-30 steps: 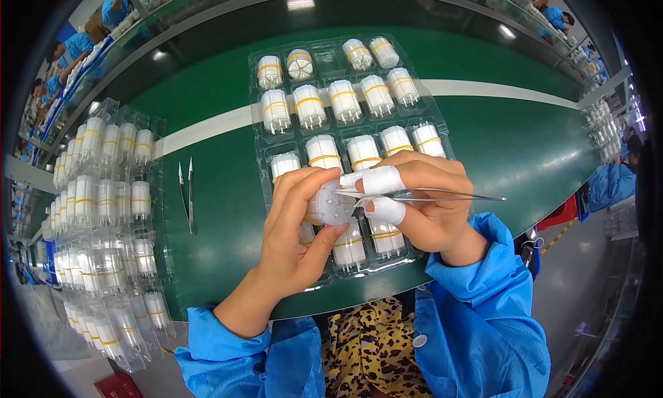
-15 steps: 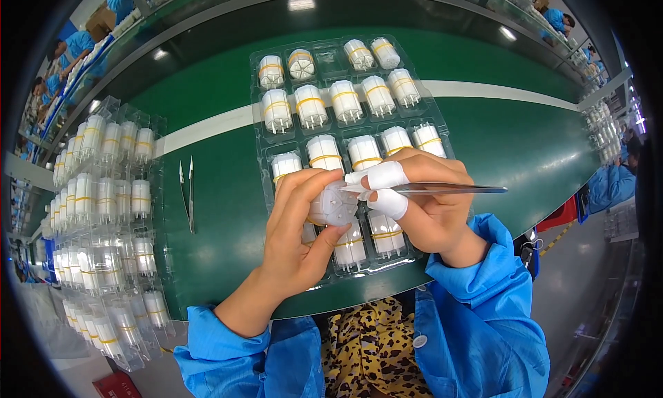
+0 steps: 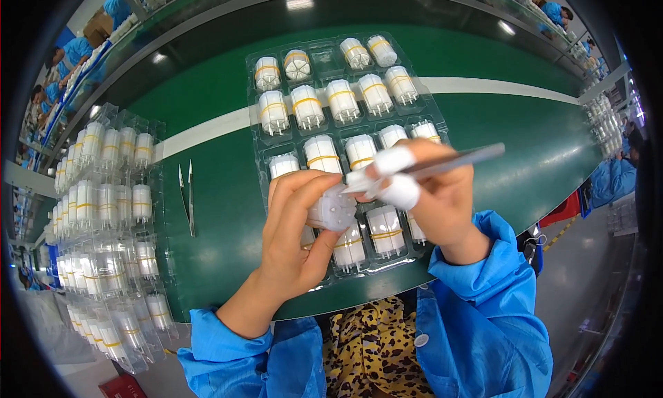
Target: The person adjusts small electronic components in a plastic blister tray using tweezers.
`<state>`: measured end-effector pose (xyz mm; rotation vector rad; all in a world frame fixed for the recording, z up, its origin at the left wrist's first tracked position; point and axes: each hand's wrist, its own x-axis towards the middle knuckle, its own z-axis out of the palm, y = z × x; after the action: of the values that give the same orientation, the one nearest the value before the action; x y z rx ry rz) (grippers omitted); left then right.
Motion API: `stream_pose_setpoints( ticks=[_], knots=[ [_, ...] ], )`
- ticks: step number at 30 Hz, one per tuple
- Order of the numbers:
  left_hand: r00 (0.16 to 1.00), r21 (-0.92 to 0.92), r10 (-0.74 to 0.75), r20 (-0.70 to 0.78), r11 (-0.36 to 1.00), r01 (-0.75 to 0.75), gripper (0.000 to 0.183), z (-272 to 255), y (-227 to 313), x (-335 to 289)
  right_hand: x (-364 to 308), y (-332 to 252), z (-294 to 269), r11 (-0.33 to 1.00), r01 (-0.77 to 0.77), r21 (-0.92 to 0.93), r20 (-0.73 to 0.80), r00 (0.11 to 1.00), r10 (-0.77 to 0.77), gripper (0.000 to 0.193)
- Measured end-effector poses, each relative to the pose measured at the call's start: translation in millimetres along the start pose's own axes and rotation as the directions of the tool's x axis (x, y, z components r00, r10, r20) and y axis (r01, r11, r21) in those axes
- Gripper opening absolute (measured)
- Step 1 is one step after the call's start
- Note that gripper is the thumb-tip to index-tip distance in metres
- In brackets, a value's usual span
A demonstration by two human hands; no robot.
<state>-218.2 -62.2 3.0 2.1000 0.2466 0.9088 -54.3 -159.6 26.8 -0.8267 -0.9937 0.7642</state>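
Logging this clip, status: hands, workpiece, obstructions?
Left hand gripping white cylinder. Right hand, blurred, holding tweezers at cylinder's end face. Second tweezers lying left, out of the way.

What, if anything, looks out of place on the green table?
In the clear tray, the far row holds four white cylinders, the next five, breaking the pattern. That far row's second cylinder from left shows more end than its neighbours.

green table [image 3: 214, 260] (white stripe [image 3: 497, 87] across) | red box [image 3: 123, 387], floor, lower left | cardboard box [image 3: 98, 28], upper left
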Motion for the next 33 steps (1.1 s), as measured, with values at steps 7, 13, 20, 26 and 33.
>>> stream_pose_setpoints(
  ticks=[7,13,20,26,33],
  knots=[
    [0.990,0.074,0.092,-0.107,0.994,-0.085,0.053,1.3,-4.4,3.9,-0.9,-1.1,-0.2,0.991,0.074,-0.113,0.092,0.994,-0.064,0.027],
    [0.978,-0.374,-0.098,-0.183,0.927,0.022,0.053,18.9,-12.5,-10.9,-4.2,1.5,9.3,0.971,0.067,-0.228,0.034,0.998,-0.061,0.025],
    [1.000,0.031,-0.028,-0.013,0.999,0.029,0.058,3.7,-4.1,-4.0,-3.1,-0.6,4.3,0.880,0.222,-0.420,0.138,0.974,-0.180,0.026],
    [0.998,0.026,-0.004,-0.063,1.000,0.006,0.058,5.4,-4.8,-4.7,-3.1,-2.1,6.0,0.902,0.176,-0.393,0.119,0.983,-0.140,0.023],
    [0.998,0.061,0.003,-0.064,0.998,0.001,0.055,5.1,-4.6,-5.0,-2.6,-0.6,5.1,0.907,0.191,-0.376,0.128,0.980,-0.154,0.021]
  ],
)
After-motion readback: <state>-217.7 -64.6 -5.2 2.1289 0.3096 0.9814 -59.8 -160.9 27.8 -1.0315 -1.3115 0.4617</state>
